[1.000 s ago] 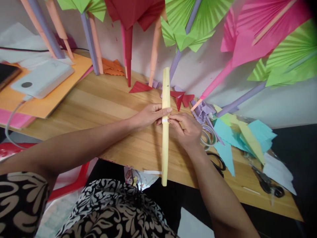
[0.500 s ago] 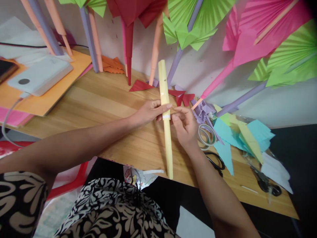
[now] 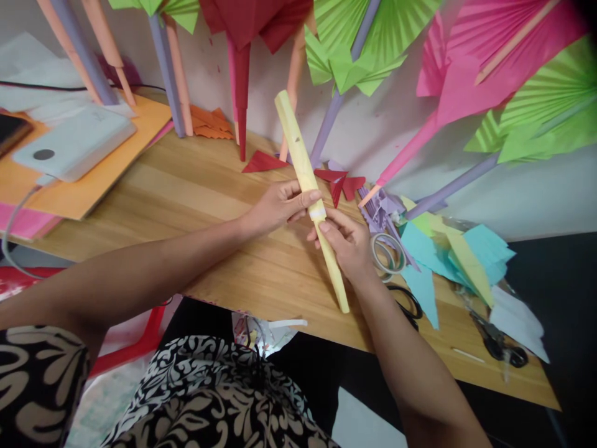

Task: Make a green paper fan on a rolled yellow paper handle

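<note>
A long pale yellow rolled paper tube [image 3: 298,147] is held above the wooden table, tilted with its top to the left. Its upper part is thicker than the lower, and a white band [image 3: 318,213] circles the joint. My left hand [image 3: 286,202] is closed around the tube just above this band, thumb across the front. Below the band my right hand [image 3: 344,239] grips the thinner part between thumb and fingers. Some fingertips of both hands are hidden behind the tube.
Tape rolls [image 3: 388,255], black-handled scissors [image 3: 504,348] and blue paper scraps [image 3: 429,252] lie to the right. Red paper pieces [image 3: 263,162] lie behind the tube. Folded paper fans [image 3: 494,50] on rolled stems lean on the wall. A power bank [image 3: 77,142] rests at left.
The yellow tube has tilted, its top moving left and its lower end right and up. My right hand has closed on the tube below the white band.
</note>
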Motion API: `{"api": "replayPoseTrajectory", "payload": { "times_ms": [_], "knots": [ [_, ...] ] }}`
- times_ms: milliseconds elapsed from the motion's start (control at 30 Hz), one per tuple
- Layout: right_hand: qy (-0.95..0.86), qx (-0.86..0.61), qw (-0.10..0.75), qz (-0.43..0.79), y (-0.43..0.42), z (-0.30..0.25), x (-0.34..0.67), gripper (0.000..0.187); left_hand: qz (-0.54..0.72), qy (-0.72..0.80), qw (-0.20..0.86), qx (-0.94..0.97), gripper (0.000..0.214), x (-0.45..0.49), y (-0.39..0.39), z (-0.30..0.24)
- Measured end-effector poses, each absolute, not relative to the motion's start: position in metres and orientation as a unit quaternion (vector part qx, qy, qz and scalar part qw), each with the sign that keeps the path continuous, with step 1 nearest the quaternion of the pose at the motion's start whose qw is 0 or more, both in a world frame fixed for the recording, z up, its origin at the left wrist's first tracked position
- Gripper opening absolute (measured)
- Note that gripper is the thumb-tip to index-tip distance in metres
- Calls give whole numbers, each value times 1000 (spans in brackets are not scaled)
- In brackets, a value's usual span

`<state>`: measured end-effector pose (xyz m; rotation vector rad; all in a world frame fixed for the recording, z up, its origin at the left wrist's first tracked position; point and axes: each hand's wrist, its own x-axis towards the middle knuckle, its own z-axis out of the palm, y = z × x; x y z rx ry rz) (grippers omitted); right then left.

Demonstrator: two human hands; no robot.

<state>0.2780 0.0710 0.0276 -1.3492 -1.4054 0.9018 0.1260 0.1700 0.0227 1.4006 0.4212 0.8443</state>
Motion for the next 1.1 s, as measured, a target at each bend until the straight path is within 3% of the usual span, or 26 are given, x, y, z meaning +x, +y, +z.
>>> {"api": "replayPoseTrajectory", "payload": {
  "times_ms": [200,333,500,800,1100],
  "knots": [
    [-555,-566,533,295,72,25,278,29,398,193,593,674,41,125,169,20],
    [-562,-581,529,258,73,20,281,35,460,234,487,705,27,127,164,15],
    [-571,-592,521,228,74,15,279,42,430,239,398,774,10,126,160,13],
    [-585,-602,501,209,73,13,276,44,434,258,382,774,14,125,163,10],
    [-621,-640,443,87,69,20,268,38,408,296,328,799,10,123,158,20]
  ]
}}
